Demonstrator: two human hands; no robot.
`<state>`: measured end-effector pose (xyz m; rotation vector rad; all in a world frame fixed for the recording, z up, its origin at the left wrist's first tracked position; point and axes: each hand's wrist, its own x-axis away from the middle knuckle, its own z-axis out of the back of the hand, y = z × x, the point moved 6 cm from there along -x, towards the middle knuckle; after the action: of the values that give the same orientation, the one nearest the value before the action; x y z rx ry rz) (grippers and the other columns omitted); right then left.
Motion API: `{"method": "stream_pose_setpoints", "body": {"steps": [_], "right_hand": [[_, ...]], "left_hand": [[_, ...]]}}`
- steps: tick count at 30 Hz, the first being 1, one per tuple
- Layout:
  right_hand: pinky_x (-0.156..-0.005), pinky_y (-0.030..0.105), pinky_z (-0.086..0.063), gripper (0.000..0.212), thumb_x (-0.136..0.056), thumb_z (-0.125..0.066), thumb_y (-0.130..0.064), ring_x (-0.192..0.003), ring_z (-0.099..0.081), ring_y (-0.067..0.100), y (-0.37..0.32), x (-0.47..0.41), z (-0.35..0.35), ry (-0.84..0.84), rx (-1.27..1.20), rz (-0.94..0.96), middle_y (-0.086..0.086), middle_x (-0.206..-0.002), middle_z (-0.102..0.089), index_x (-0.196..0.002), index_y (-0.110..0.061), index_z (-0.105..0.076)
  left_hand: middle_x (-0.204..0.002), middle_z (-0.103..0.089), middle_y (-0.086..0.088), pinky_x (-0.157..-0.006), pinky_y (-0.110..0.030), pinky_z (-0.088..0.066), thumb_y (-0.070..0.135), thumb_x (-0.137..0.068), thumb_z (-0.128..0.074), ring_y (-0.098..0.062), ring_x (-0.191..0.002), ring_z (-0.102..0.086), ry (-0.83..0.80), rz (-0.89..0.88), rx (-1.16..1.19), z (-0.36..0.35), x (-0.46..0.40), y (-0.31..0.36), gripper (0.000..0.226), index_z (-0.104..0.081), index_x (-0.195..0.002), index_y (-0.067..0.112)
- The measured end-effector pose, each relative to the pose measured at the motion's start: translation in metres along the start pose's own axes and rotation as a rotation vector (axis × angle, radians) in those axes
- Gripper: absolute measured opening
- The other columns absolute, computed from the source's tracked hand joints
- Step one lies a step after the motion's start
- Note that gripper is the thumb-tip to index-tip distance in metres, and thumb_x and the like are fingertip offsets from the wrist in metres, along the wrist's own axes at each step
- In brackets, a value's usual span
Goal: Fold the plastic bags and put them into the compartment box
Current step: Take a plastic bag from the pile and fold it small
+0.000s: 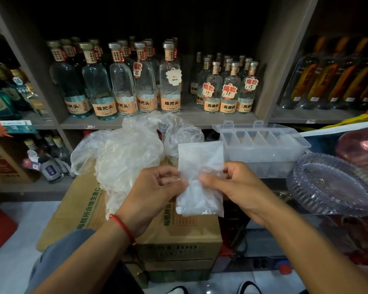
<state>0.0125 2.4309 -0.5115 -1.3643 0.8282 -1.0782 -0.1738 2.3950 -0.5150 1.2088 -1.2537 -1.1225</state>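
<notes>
A folded clear plastic bag (200, 162), a flat upright strip, is held between both hands above a cardboard carton. My left hand (157, 187) pinches its left edge near the middle. My right hand (232, 183) pinches the right edge at the same height, thumb in front of the plastic. A heap of loose, crumpled clear bags (123, 153) lies on the carton behind my left hand. The clear compartment box (261, 143) stands open to the right of the bags, its lid tilted back, with several narrow compartments showing.
The cardboard carton (83, 211) is stacked on others at centre. Shelves of liquor bottles (145, 81) fill the back. A ribbed glass dish (334, 185) sits at the right below the box, with a pink glass object (361, 145) behind it. Pale floor lies at the left.
</notes>
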Motion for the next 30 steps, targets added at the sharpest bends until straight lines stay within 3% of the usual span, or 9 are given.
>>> {"method": "stream_pose_setpoints", "body": {"steps": [4,7,10,13,16,19,24,27,30], "right_hand": [[-0.062,0.027,-0.061,0.019,-0.101,-0.066,-0.013,-0.077,-0.074,0.024,-0.008,0.003,0.006,-0.076,-0.046,0.030,0.009,-0.091,-0.078,-0.112,-0.022,-0.080],[-0.058,0.025,-0.059,0.024,-0.098,-0.068,-0.008,-0.065,-0.067,0.017,-0.013,0.004,0.009,-0.079,-0.121,0.070,0.014,-0.080,-0.067,-0.109,-0.025,-0.081],[-0.060,0.027,-0.061,0.020,-0.097,-0.065,-0.011,-0.072,-0.071,0.020,-0.015,0.003,0.009,-0.114,-0.178,0.086,0.014,-0.094,-0.076,-0.106,-0.017,-0.082],[-0.073,0.032,-0.062,0.035,-0.102,-0.048,-0.028,-0.088,-0.075,0.024,-0.015,0.002,0.007,-0.128,-0.269,0.025,0.012,-0.104,-0.079,-0.115,-0.018,-0.079],[-0.092,0.034,-0.060,0.043,-0.086,-0.072,-0.053,-0.108,-0.074,0.019,-0.010,0.003,-0.005,-0.134,-0.169,0.001,0.003,-0.116,-0.077,-0.121,-0.029,-0.075],[-0.088,0.029,-0.060,0.041,-0.082,-0.089,-0.028,-0.107,-0.075,0.015,-0.005,0.003,-0.015,-0.072,-0.100,0.039,-0.003,-0.115,-0.078,-0.120,-0.030,-0.074],[-0.073,0.027,-0.061,0.037,-0.082,-0.086,-0.006,-0.093,-0.077,0.015,-0.012,0.004,-0.012,0.011,-0.067,0.130,-0.001,-0.101,-0.079,-0.113,-0.022,-0.073],[-0.070,0.029,-0.062,0.033,-0.083,-0.086,-0.006,-0.086,-0.075,0.013,-0.017,0.003,-0.007,0.095,0.064,0.225,0.000,-0.097,-0.077,-0.109,-0.022,-0.073],[-0.071,0.036,-0.065,0.034,-0.082,-0.087,-0.009,-0.085,-0.074,0.013,-0.020,0.003,-0.004,0.174,0.136,0.274,-0.004,-0.097,-0.076,-0.108,-0.026,-0.072]], "left_hand": [[-0.087,-0.077,-0.023,-0.075,-0.035,-0.061,-0.004,-0.088,-0.073,-0.028,-0.078,-0.073,0.078,-0.023,0.057,0.006,0.000,0.003,0.018,-0.074,-0.105,0.003],[-0.105,-0.075,-0.028,-0.084,-0.040,-0.062,-0.002,-0.082,-0.074,-0.037,-0.093,-0.071,0.063,0.021,0.210,0.004,0.000,0.003,0.034,-0.074,-0.116,0.001],[-0.097,-0.078,-0.021,-0.068,-0.026,-0.061,0.001,-0.071,-0.074,-0.025,-0.085,-0.075,0.032,-0.043,0.272,0.002,0.001,0.010,0.022,-0.082,-0.091,0.004],[-0.089,-0.079,-0.017,-0.074,-0.025,-0.061,-0.017,-0.082,-0.068,-0.026,-0.088,-0.077,0.089,-0.225,0.105,0.006,0.003,0.018,0.026,-0.081,-0.076,0.005],[-0.087,-0.080,-0.008,-0.077,-0.029,-0.062,-0.023,-0.087,-0.060,-0.024,-0.089,-0.078,0.118,-0.355,-0.065,0.002,0.006,0.021,0.042,-0.083,-0.079,0.011],[-0.089,-0.081,-0.004,-0.081,-0.034,-0.063,-0.020,-0.088,-0.062,-0.022,-0.091,-0.077,0.146,-0.383,-0.098,0.000,0.008,0.022,0.042,-0.084,-0.085,0.016],[-0.090,-0.077,-0.017,-0.085,-0.042,-0.063,-0.009,-0.093,-0.062,-0.033,-0.085,-0.075,0.047,-0.055,0.140,-0.001,0.001,0.007,0.043,-0.072,-0.127,0.016],[-0.085,-0.074,-0.011,-0.093,-0.050,-0.058,0.009,-0.092,-0.061,-0.024,-0.081,-0.069,-0.082,0.175,0.339,-0.007,0.000,0.000,0.036,-0.070,-0.126,0.007],[-0.084,-0.076,-0.007,-0.094,-0.049,-0.059,0.016,-0.099,-0.057,-0.019,-0.081,-0.073,-0.194,0.174,0.261,-0.018,0.005,0.000,0.029,-0.070,-0.122,0.004]]}}
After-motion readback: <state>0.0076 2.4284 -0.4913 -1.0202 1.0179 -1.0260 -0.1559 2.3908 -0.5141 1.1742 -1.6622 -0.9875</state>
